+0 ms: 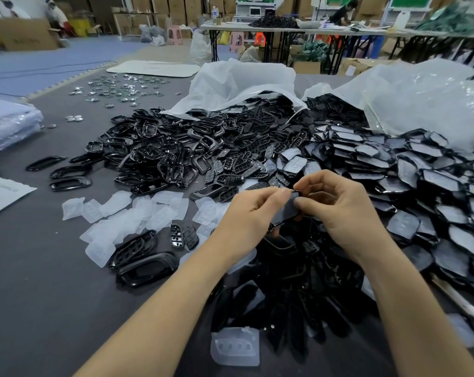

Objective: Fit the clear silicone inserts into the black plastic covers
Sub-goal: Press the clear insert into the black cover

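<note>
Both hands mid-frame: left hand (253,210) & right hand (336,208) pinch one black cover (287,210) btwn fingertips above the black parts pile, loose clear silicone inserts (137,213) at 9 o'clock on gray table (39,295).

The black cover (286,212) is largely hidden behind the fingers (274,195) of the left hand (253,213) and the right hand (336,210), so it cannot be told whether an insert sits in it. The near pile of black parts (298,303) under the wrists is blurred. The right plastic bag (426,104) is cut off by the right edge. The far shiny pieces (121,88) on the surface (53,295) are too small to identify.
</note>
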